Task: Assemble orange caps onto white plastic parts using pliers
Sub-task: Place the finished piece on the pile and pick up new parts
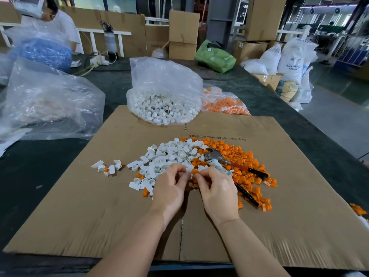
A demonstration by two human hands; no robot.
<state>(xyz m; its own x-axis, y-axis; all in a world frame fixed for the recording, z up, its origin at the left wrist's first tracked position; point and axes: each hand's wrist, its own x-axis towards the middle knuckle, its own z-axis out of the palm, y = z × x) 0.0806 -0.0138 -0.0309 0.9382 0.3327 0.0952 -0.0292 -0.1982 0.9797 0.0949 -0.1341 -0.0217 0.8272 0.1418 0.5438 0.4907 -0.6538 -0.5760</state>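
A heap of white plastic parts (169,154) and a heap of orange caps (237,154) lie side by side on a flattened cardboard sheet (111,212). My left hand (169,188) pinches a white plastic part (190,168) at the front edge of the heaps. Fingertip to fingertip with it, my right hand (216,188) pinches an orange cap (194,171) against that part. The pliers (229,162), with red and black handles, lie spread on the orange caps just beyond my right hand, held by neither hand. A few assembled parts (108,166) lie apart at the left.
A clear bag of white parts (163,104) stands at the cardboard's far edge, with a bag of orange caps (223,102) to its right. A large crumpled plastic bag (46,102) lies at the left. A person (48,19) sits at far left. Boxes and sacks stand behind.
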